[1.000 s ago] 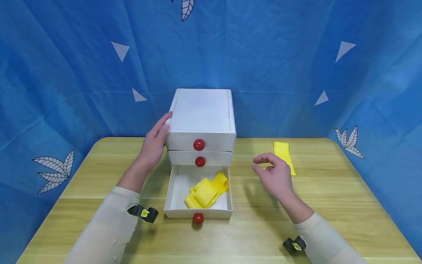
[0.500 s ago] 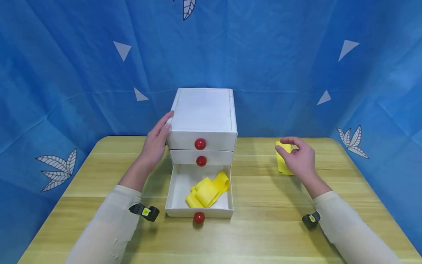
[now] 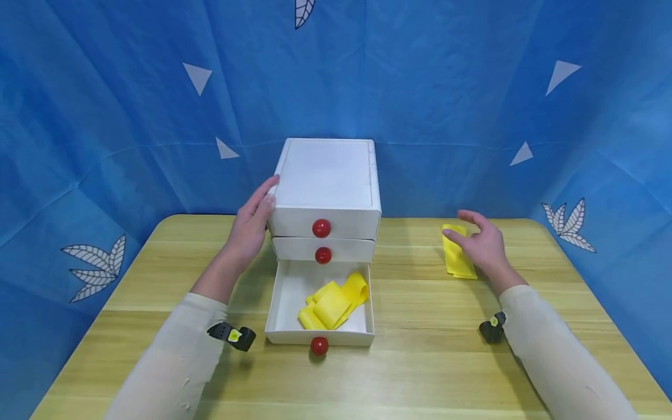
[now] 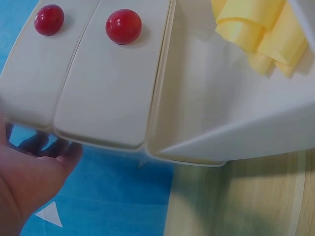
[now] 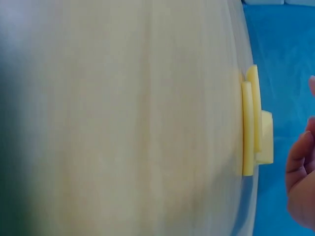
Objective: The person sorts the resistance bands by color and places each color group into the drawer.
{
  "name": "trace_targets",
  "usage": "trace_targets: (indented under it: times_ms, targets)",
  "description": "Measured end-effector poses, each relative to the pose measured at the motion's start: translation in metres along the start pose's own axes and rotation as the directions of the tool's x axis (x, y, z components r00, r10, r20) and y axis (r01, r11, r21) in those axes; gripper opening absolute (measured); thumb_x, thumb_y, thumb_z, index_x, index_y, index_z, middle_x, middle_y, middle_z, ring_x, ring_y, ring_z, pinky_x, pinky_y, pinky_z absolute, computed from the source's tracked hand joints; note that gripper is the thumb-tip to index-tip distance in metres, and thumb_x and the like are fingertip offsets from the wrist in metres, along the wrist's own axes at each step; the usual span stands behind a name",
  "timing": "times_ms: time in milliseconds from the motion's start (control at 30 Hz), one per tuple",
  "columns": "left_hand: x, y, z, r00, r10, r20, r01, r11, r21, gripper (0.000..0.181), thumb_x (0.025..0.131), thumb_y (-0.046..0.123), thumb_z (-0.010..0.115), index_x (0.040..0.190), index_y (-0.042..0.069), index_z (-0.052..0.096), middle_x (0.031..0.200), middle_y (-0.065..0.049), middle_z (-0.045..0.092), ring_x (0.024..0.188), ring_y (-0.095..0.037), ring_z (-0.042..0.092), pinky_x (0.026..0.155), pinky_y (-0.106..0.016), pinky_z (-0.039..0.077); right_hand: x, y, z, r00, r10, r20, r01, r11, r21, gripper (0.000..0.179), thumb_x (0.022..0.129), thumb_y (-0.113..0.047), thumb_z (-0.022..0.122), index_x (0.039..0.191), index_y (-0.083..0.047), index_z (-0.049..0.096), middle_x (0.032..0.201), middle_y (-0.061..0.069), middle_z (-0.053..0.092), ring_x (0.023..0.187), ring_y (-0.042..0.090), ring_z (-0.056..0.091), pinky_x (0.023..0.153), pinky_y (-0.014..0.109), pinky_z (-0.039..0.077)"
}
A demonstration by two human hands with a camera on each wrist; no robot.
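Observation:
A white drawer unit (image 3: 325, 175) with red knobs stands at the back of the table in the head view. My left hand (image 3: 249, 230) rests against its left side, fingers lying along the upper edge. The bottom drawer (image 3: 346, 338) is pulled out, holding a loosely folded yellow cloth strip (image 3: 333, 303). To the right lies another flat, folded yellow cloth strip (image 3: 458, 259). My right hand (image 3: 482, 245) hovers over that one with thumb and fingers apart, holding nothing. In the right wrist view, a gap shows between the hand (image 5: 302, 177) and the layered strip (image 5: 250, 128).
The wooden table (image 3: 420, 361) has a blue patterned curtain (image 3: 446, 116) behind it and at both sides. The top drawer's red knob (image 3: 321, 228) and the middle drawer's red knob (image 3: 323, 255) sit above the pulled-out drawer; both those drawers are closed.
My right hand has moved right and away from me, from beside the drawer to over the yellow strip on the table. My left hand stays against the drawer unit.

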State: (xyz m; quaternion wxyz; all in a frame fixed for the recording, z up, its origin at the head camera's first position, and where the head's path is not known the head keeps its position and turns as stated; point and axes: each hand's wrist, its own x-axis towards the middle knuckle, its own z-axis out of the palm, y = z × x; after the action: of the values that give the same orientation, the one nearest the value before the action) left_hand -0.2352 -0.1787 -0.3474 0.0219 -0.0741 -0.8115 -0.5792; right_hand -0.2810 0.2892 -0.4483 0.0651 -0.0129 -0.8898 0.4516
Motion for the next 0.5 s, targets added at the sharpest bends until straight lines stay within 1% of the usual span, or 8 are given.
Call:
trace_targets:
  times_ms: [167,267,367,500]
  targets:
    - [-0.001,0.001,0.0,1.0,0.005,0.0,-0.005,1.0,0.005,0.05,0.107,0.049,0.033,0.156,0.043,0.028,0.163,0.01,0.02,0.147,-0.02,0.019,0.112,-0.056,0.028,0.008,0.007,0.0,0.999,0.033,0.042,-0.032,0.999,-0.018,0.083,0.088,-0.05,0.073,0.152,-0.008,0.041,0.152,0.017,0.041,0.133,0.044,0.041,0.106,0.058,0.036]
    - [-0.001,0.0,0.0,1.0,0.007,-0.003,-0.007,1.0,0.006,0.05,0.107,0.05,0.033,0.156,0.043,0.028,0.163,0.01,0.02,0.147,-0.02,0.019,0.112,-0.056,0.027,0.013,0.012,0.001,0.996,0.064,0.055,-0.062,0.998,-0.022,0.081,0.09,-0.046,0.073,0.154,-0.009,0.039,0.154,0.017,0.039,0.139,0.042,0.034,0.108,0.058,0.033]
    - [-0.001,-0.001,0.0,1.0,0.01,-0.006,-0.01,1.0,0.002,0.05,0.106,0.051,0.034,0.156,0.044,0.029,0.162,0.011,0.021,0.147,-0.019,0.02,0.112,-0.056,0.028,0.017,0.016,0.003,0.994,0.084,0.069,-0.081,0.996,-0.033,0.077,0.092,-0.039,0.072,0.154,-0.008,0.038,0.154,0.018,0.038,0.142,0.042,0.028,0.11,0.06,0.029]
    - [0.0,-0.002,0.0,1.0,0.011,-0.004,-0.011,1.0,-0.002,0.05,0.106,0.051,0.035,0.156,0.044,0.03,0.162,0.01,0.022,0.147,-0.019,0.02,0.112,-0.056,0.028,0.023,0.022,0.005,0.991,0.108,0.076,-0.102,0.991,-0.09,0.067,0.096,-0.027,0.069,0.152,-0.004,0.041,0.151,0.021,0.041,0.14,0.045,0.029,0.11,0.061,0.028]
